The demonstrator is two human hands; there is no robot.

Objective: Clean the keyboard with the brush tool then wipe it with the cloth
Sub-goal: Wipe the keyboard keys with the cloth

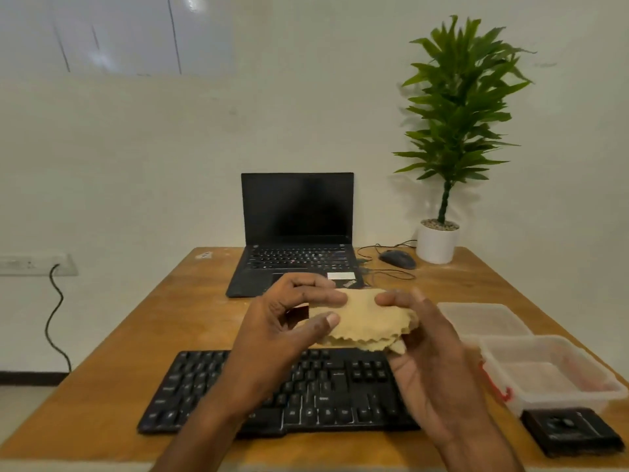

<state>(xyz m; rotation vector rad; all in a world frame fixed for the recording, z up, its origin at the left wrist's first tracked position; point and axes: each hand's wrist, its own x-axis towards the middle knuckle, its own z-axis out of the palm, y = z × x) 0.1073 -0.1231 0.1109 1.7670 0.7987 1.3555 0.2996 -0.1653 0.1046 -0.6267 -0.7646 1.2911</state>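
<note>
1. Your left hand (282,321) grasps the left edge of the cloth (367,321): the thumb lies on the near face and the curled fingers close over the top edge.
2. Your right hand (429,349) grasps the cloth's right side. Its fingertips press onto the upper corner, and the palm cups the folded layers from beneath.
3. The cloth is tan with a zigzag-cut edge, folded into several layers. You hold it in the air above the far edge of the keyboard (190,393), not touching the keys.
4. The keyboard is black and lies flat on the wooden table (129,335), directly in front of you at 6 o'clock from the cloth. Your forearms cross over its middle and right part.
5. At 12 o'clock from the cloth, an open laptop (296,229) stands with a dark screen, its front edge partly hidden by your left hand.
6. At 1 o'clock from the laptop's keys sits a dark mouse (397,258), its cable looping on the table beside the laptop.
7. Just beyond the mouse, a plant (459,107) stands in a white pot (436,245) against the wall.
8. At 3 o'clock from your right hand lies a clear lid (483,318), and just nearer to you a clear plastic box (551,373) with something red at its left end; you cannot tell what it is.
9. At 5 o'clock from the keyboard, touching the box's near side, lies a flat black case (571,432).
10. At 9 o'clock, a black cord (54,318) hangs from a wall socket (34,264).
</note>
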